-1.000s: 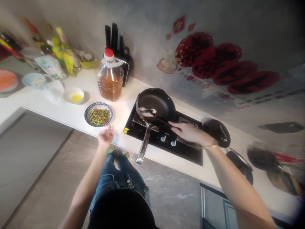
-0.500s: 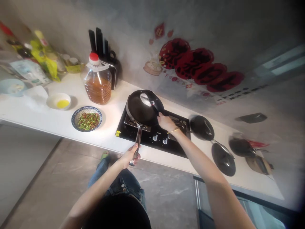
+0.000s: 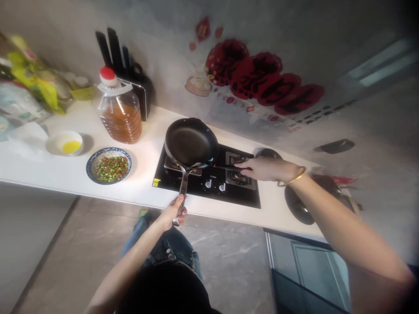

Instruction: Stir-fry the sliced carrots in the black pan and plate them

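Pan handle (image 3: 183,181) in left hand (image 3: 173,211)

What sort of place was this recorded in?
Probably a home kitchen: there is a pan over a stove, a group of black-handled knives, and a bowl of chopped food.

The handle (image 3: 183,183) of a black pan (image 3: 191,141) is gripped by the left hand (image 3: 174,212); the pan is set over the left burner (image 3: 170,165) of a stove (image 3: 244,198) with 2 knobs (image 3: 222,187). A dark utensil (image 3: 227,168) is held in the right hand (image 3: 266,169), its far end by the pan's near rim. On the counter (image 3: 149,133), chopped pieces (image 3: 112,169) are held in a patterned bowl (image 3: 89,168), yellow liquid (image 3: 71,147) in a white bowl (image 3: 54,145); a red-capped jug (image 3: 121,120) is placed behind.
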